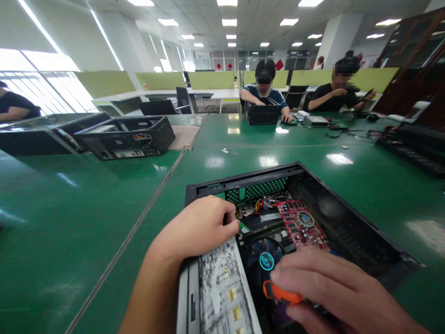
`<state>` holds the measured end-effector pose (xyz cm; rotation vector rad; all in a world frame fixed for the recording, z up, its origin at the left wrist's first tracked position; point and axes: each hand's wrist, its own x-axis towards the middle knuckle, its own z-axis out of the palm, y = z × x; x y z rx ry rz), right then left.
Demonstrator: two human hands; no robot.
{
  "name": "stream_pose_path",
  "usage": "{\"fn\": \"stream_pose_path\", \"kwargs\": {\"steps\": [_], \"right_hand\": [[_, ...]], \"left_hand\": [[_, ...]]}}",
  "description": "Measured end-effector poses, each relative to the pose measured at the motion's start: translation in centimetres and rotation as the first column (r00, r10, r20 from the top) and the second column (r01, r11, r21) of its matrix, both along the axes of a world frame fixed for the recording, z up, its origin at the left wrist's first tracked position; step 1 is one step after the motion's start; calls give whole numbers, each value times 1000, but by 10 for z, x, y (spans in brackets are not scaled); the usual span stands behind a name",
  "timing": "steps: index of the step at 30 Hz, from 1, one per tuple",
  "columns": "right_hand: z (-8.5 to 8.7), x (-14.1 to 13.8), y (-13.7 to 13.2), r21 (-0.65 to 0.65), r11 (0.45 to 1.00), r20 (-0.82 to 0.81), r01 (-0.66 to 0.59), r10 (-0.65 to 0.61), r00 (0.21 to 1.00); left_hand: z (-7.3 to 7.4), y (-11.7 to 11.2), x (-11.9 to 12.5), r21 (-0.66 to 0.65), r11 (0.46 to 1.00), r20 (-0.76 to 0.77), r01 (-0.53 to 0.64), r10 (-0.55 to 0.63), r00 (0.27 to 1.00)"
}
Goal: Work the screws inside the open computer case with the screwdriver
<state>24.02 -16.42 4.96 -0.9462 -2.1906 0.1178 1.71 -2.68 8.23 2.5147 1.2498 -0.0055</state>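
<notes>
An open black computer case (354, 222) lies on the green table in front of me. My right hand (330, 287) grips a screwdriver by its orange-and-black handle (287, 293), low over the inside of the case; its tip is hidden. Just beyond is a CPU fan (255, 255) with a blue-lit hub. My left hand (212, 225) rests on the scuffed metal drive bay (222, 283), fingers curled over its inner edge; whatever they hold is hidden. Further in, a red graphics card (302, 222) sits near coloured power cables (260, 204).
More open computer cases (128, 137) stand at the left. Across the green table (229, 153), a person (264, 93) works at another case (262, 113). At the right, another person (340, 88) sits near loose parts and a dark case (413, 144).
</notes>
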Motion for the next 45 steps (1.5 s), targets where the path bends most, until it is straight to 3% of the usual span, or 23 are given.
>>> {"fn": "stream_pose_path", "kwargs": {"steps": [6, 12, 15, 20, 26, 45], "right_hand": [[-4, -4, -5, 22, 995, 27, 95, -96, 995], [13, 6, -7, 22, 992, 55, 121, -122, 991], [28, 1, 7, 17, 995, 117, 102, -104, 988], [42, -18, 42, -135, 991, 182, 7, 18, 983], [37, -23, 55, -266, 964, 81, -8, 30, 996], [28, -19, 57, -309, 950, 79, -45, 73, 994]], "left_hand": [[-1, 0, -1, 0, 1000, 0, 3, -3, 1000], [-1, -1, -2, 2, 1000, 19, 6, -6, 1000], [-2, -1, -2, 7, 1000, 26, 6, -6, 1000], [-4, 0, -3, 5, 1000, 33, 10, -10, 999], [-4, 0, -5, -5, 1000, 54, 26, -26, 998], [-4, 1, -4, -8, 1000, 37, 9, -9, 999]]}}
